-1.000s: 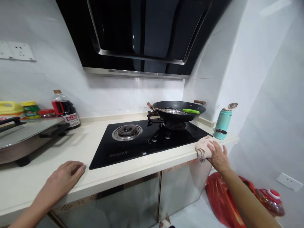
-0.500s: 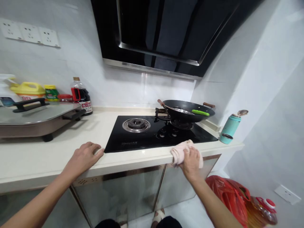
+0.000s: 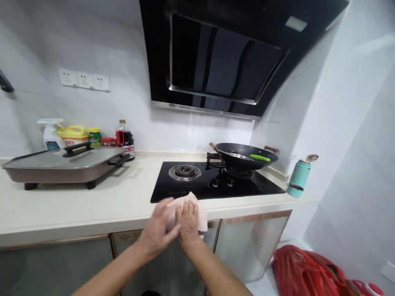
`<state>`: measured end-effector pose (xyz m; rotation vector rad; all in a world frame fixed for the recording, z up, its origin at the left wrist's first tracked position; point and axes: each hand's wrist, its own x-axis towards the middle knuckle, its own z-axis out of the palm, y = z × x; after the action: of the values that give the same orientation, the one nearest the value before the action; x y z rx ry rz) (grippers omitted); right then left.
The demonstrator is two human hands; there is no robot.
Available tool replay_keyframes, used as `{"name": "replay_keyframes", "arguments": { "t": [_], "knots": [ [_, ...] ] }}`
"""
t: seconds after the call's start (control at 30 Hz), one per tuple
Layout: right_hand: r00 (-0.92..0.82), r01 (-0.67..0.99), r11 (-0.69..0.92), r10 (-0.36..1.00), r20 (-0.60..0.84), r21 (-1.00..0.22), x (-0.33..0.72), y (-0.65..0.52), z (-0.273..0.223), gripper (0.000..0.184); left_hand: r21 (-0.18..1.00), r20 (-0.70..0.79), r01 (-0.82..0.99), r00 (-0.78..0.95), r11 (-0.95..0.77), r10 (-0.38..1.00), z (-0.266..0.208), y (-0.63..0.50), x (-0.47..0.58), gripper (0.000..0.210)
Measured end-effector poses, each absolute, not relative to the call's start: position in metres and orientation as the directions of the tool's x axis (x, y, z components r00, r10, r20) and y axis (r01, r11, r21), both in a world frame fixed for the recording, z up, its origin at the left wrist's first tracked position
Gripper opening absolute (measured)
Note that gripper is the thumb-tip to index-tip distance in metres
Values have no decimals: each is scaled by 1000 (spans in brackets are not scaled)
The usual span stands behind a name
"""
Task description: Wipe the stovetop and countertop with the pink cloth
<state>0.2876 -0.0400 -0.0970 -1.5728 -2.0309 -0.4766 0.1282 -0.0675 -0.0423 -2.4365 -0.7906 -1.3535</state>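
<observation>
A pale pink cloth [image 3: 202,216] is at the counter's front edge, before the left part of the black gas stove [image 3: 197,190]. My right hand [image 3: 187,224] grips it from above with the fingers bent over the folds. On the cloth's left side is my left hand [image 3: 157,230], slightly blurred, its fingers and thumb around that edge. Part of the cloth is hidden behind both hands. Behind them on the stove is the bare left burner [image 3: 185,172]. A black wok [image 3: 247,163] with wooden handles stands over the right burner, a green-handled utensil [image 3: 260,158] inside it.
On the left of the counter [image 3: 129,205] stands a lidded electric pan [image 3: 61,174], with a spray bottle [image 3: 52,135] and a dark sauce bottle [image 3: 125,142] behind. A turquoise flask [image 3: 300,176] is near the right end. A red bag [image 3: 305,267] lies on the floor. The range hood [image 3: 216,61] hangs above.
My right hand has moved left along the counter edge with the cloth. My left hand has left the countertop and come right to the cloth. The view has tilted up and turned left.
</observation>
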Motion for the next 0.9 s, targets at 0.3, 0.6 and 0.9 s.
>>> {"name": "replay_keyframes", "arguments": {
  "t": [0.3,0.6,0.9],
  "knots": [
    [-393,808,586,606,692,-54,386,-97,-61,64,-67,691,587,611,-807,387,-71,-68,161,75],
    [58,980,96,708,704,-177,519,-49,-60,48,-14,456,854,468,-520,757,-43,-67,225,81],
    [97,978,71,682,725,-198,543,-23,-111,50,-326,613,865,501,-381,611,-109,-44,304,43]
  ]
}}
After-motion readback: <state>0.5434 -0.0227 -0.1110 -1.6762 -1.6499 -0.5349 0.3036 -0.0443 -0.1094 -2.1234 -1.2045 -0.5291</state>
